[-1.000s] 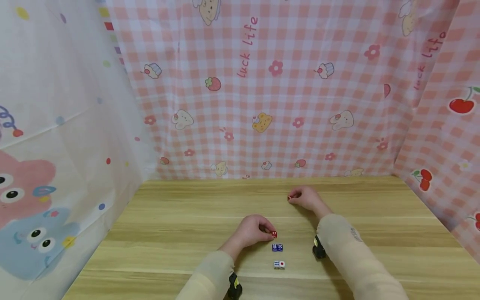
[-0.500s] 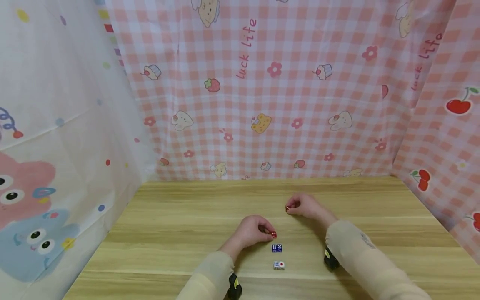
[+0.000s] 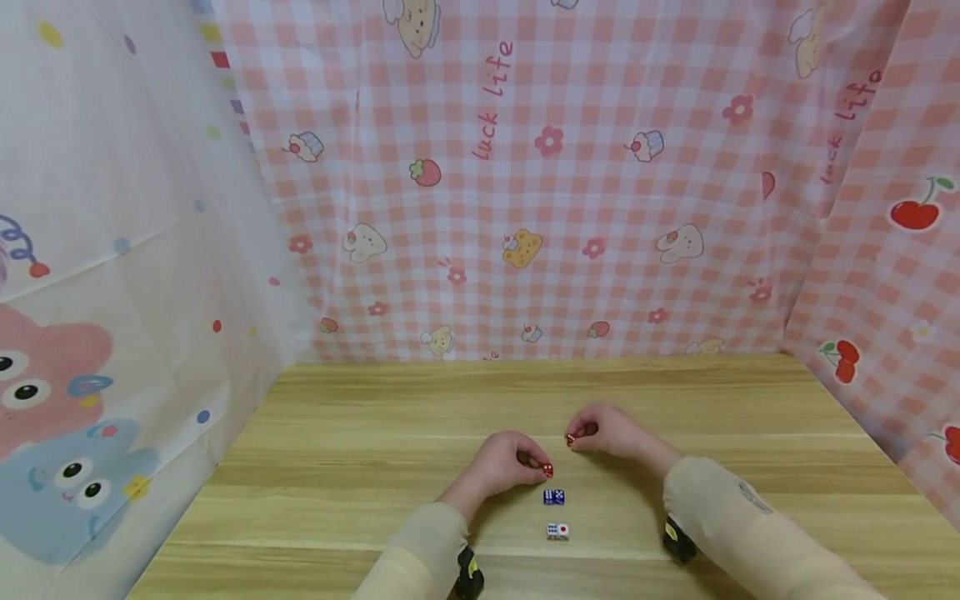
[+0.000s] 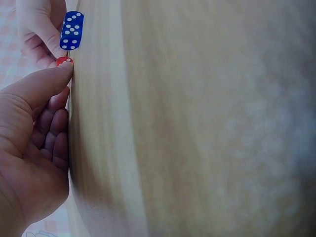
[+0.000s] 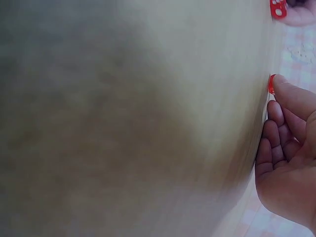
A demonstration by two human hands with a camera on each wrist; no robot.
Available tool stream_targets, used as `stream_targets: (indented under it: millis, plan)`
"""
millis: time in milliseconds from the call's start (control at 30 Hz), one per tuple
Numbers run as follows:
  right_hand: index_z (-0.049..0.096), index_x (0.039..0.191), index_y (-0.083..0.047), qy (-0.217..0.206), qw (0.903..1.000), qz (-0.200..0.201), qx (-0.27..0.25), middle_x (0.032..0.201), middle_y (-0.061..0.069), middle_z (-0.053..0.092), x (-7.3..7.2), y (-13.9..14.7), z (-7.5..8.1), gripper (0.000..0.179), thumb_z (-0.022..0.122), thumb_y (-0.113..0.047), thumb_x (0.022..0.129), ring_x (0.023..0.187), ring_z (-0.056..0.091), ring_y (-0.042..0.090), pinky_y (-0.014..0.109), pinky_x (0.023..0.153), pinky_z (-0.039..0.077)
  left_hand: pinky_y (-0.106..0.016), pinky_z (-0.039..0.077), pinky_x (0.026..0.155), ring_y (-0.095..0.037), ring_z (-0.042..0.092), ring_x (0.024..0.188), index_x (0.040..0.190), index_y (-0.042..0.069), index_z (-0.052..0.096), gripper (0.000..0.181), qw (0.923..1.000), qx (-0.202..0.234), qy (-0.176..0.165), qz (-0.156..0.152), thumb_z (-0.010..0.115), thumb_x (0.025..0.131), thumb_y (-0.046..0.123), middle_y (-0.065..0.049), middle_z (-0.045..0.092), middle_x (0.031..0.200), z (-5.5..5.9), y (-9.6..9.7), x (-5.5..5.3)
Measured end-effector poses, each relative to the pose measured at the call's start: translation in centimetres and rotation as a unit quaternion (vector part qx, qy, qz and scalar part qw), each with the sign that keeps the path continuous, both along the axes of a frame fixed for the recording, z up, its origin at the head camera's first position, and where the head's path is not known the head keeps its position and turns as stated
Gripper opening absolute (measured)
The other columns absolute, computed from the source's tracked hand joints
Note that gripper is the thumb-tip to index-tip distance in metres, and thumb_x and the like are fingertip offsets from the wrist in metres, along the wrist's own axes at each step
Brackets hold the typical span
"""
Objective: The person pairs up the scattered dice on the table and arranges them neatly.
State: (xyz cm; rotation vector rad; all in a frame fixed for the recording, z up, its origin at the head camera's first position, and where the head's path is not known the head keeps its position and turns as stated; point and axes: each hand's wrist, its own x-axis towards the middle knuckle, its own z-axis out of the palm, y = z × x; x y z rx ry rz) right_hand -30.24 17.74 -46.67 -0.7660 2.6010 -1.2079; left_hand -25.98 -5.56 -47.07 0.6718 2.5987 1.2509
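My left hand (image 3: 507, 460) pinches a red die (image 3: 548, 471) between thumb and fingers, low at the tabletop just behind two blue dice (image 3: 553, 497). The blue dice sit side by side, touching. Nearer to me lie two white dice (image 3: 557, 532), also in a pair. Farther back and to the right, my right hand (image 3: 611, 431) pinches a second red die (image 3: 571, 440) by its thumb and fingertips. A small gap separates the two red dice. In the right wrist view, the thumb covers much of the red die (image 5: 271, 84) in that hand.
The wooden table (image 3: 360, 425) runs back to a pink checked cloth (image 3: 480, 283). A white printed cloth (image 3: 150, 250) hangs at the left. Each wrist carries a small black camera, such as the one at the right sleeve (image 3: 678, 540).
My right hand has come toward me and slightly left with its red die, closer to the left hand's die. The left hand stays in place.
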Motion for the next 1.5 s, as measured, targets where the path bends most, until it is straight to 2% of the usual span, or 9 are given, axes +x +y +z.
stream_targets:
  millis: [633, 1033, 1500]
  plan:
    - [0.072, 0.091, -0.005, 0.013, 0.9983, 0.056, -0.004, 0.085, -0.003, 0.067, 2.6, -1.0, 0.2, 0.010, 0.078, -0.005, 0.083, 0.081, 0.059, 0.008, 0.025, 0.075, 0.049, -0.021, 0.049, 0.071, -0.001, 0.059, 0.071, 0.084, 0.011, 0.077, 0.009, 0.9999, 0.005, 0.009, 0.002, 0.083, 0.079, 0.007, 0.011, 0.067, 0.076, 0.0, -0.1, 0.0]
    - [0.073, 0.089, -0.008, 0.019, 0.9978, 0.063, -0.011, 0.085, -0.005, 0.064, 3.2, -1.5, -0.3, 0.010, 0.080, -0.008, 0.081, 0.083, 0.058, 0.009, 0.026, 0.077, 0.048, -0.022, 0.049, 0.071, -0.002, 0.059, 0.071, 0.085, 0.009, 0.077, 0.010, 0.9999, 0.007, 0.015, -0.002, 0.083, 0.078, 0.006, 0.007, 0.068, 0.077, -0.1, -0.1, -0.1]
    - [0.074, 0.090, -0.008, 0.024, 0.9977, 0.062, -0.004, 0.087, -0.005, 0.065, 3.4, -1.7, 0.0, 0.011, 0.081, -0.009, 0.082, 0.084, 0.059, 0.011, 0.027, 0.077, 0.049, -0.022, 0.049, 0.071, -0.002, 0.059, 0.071, 0.085, 0.010, 0.077, 0.010, 0.9999, 0.007, 0.009, 0.002, 0.083, 0.079, 0.006, 0.010, 0.067, 0.077, -0.1, -0.1, -0.1]
